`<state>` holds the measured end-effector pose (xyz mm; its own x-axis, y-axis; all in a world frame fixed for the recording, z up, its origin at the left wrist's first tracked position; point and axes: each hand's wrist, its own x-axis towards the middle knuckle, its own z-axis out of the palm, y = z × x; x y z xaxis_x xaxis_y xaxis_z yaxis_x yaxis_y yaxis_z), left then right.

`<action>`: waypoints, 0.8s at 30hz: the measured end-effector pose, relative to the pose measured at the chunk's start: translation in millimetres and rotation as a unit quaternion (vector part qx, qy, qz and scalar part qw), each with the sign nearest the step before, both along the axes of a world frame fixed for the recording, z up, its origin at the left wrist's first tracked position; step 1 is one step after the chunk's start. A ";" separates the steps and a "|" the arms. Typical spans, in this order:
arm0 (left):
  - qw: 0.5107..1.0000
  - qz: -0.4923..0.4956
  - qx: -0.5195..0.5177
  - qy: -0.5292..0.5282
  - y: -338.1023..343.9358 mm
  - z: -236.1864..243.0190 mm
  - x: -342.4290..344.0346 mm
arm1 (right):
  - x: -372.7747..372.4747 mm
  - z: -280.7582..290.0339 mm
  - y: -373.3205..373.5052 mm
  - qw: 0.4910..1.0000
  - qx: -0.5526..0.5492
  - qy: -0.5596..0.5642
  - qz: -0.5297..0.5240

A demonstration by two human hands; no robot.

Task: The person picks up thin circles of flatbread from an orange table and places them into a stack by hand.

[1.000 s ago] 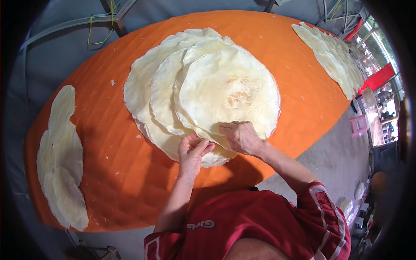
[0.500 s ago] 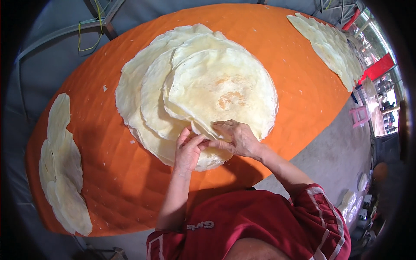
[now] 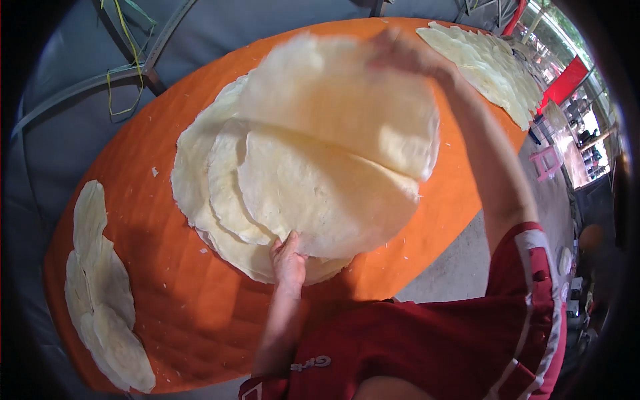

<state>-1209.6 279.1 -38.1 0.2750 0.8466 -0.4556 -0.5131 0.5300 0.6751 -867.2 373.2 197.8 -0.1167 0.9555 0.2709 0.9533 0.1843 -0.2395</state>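
Note:
A pile of thin, pale round flatbreads (image 3: 227, 193) lies fanned out on the orange quilted cover. Raised at the far right of the pile, my right hand (image 3: 403, 53) is closed on the far edge of the top flatbread (image 3: 333, 87). Motion smears that hand and the lifted sheet, which is bent over with its shadow on the one below. At the near edge, my left hand (image 3: 289, 261) pinches the rim of the flatbread beneath (image 3: 320, 193), thumb on top; its other fingers are mostly hidden.
More flatbreads (image 3: 107, 293) overlap along the left side of the orange cover (image 3: 193, 300). Another overlapping group (image 3: 483, 70) lies at the far right. A pink stool (image 3: 545, 163) stands on the floor beyond. Grey sheeting and a metal frame (image 3: 160, 53) border the back.
My right hand has swung from the near edge up to the far right, lifting the top flatbread off the pile. My left hand stays at the near rim. The view has shifted slightly.

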 end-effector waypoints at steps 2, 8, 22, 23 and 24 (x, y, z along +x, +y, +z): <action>0.998 -0.035 0.006 0.044 2.5 -12.9 -7.3 | 77.4 45.9 25.2 0.987 0.125 -0.103 0.000; 0.999 0.018 -0.031 0.012 -3.2 4.4 17.8 | 14.1 138.7 -25.2 0.982 0.135 -0.125 -0.028; 0.992 -0.091 0.075 -0.031 39.2 61.3 15.9 | -51.7 -187.7 -32.5 0.922 -0.040 0.351 0.158; 0.996 -0.070 0.049 -0.024 49.6 58.3 22.9 | 19.0 -162.0 11.7 0.895 0.028 0.398 0.198; 0.993 -0.104 0.052 -0.038 54.1 61.5 45.6 | 105.3 -128.5 33.2 0.872 0.102 0.423 0.225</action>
